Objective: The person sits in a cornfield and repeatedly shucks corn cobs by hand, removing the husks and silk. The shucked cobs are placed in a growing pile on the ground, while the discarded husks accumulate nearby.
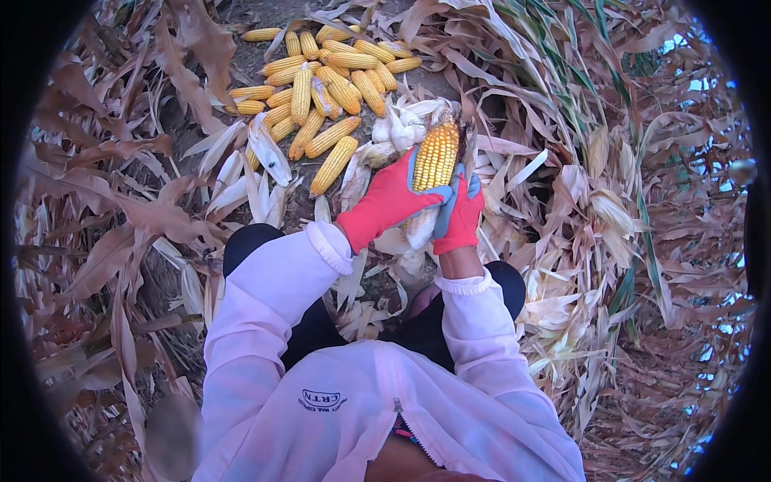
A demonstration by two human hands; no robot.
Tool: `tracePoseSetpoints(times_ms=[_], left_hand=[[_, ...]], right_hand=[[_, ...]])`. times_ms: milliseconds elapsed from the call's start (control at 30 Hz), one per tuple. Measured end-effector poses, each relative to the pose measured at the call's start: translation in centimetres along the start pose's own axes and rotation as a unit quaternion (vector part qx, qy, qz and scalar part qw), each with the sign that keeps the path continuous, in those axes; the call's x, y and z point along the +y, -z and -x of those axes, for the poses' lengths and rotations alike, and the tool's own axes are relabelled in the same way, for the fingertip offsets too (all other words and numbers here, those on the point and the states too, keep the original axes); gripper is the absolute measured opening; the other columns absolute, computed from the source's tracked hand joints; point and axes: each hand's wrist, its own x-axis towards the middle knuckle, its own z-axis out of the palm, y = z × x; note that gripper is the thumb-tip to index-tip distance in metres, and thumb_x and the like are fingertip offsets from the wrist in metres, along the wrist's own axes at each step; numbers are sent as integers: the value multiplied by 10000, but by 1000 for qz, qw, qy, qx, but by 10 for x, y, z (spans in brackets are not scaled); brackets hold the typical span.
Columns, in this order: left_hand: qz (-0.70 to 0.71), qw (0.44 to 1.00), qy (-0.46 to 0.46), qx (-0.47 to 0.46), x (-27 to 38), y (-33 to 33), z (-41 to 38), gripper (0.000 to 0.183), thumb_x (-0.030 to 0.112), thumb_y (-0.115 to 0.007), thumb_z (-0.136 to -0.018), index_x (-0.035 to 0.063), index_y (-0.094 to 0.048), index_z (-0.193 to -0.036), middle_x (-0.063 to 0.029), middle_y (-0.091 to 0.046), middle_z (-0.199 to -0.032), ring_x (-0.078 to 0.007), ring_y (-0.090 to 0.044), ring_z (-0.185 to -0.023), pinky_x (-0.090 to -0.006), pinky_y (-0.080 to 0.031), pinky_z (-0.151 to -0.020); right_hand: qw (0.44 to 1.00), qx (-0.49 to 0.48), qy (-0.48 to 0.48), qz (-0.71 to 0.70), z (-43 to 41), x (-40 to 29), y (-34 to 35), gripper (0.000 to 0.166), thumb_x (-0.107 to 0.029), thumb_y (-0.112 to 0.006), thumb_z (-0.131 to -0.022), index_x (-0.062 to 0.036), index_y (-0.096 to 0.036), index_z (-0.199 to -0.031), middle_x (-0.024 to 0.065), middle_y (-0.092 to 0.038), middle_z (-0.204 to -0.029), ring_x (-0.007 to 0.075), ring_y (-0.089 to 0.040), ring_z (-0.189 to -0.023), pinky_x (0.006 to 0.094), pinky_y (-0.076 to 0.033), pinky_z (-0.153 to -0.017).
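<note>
Between my two gloved hands is an ear of corn [437, 155], its yellow kernels mostly bare and its tip pointing away from me. My left hand [385, 202], in a red glove with grey palm and fingers, grips the ear from the left side. My right hand [461, 211], gloved alike, holds its lower right side near the base. Pale husk [421, 226] still covers the base of the ear, and more peeled husk [400, 126] lies behind it. The fingers under the ear are partly hidden.
A heap of husked corn ears [337, 84] lies on the soil ahead and to the left. Loose pale husks [554, 307] pile up on the right. Dry leaves [108, 199] cover the left side, and green-tinged stalks [566, 66] lean at the upper right. My bent knees [250, 244] flank the work.
</note>
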Motion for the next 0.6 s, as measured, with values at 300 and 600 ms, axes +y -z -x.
tracePoseSetpoints(times_ms=[300,600], left_hand=[[388,919,61,-13,7,22,-1,410,218,-645,-844,0,-529,-1171,-82,-618,-1040,-175,-615,-951,-317,-486,-865],[577,800,8,164,14,64,-32,269,238,-608,-864,18,-578,-1017,-93,-614,-934,-208,-634,-851,-341,-521,-811]], right_hand=[[1000,-17,23,-2,10,-34,-9,299,-173,-507,-941,-19,-535,-1195,72,-614,-1073,159,-596,-918,288,-489,-779],[955,-125,-70,-260,13,-34,11,275,-98,-553,-909,-11,-537,-1169,44,-603,-928,137,-585,-760,291,-522,-724]])
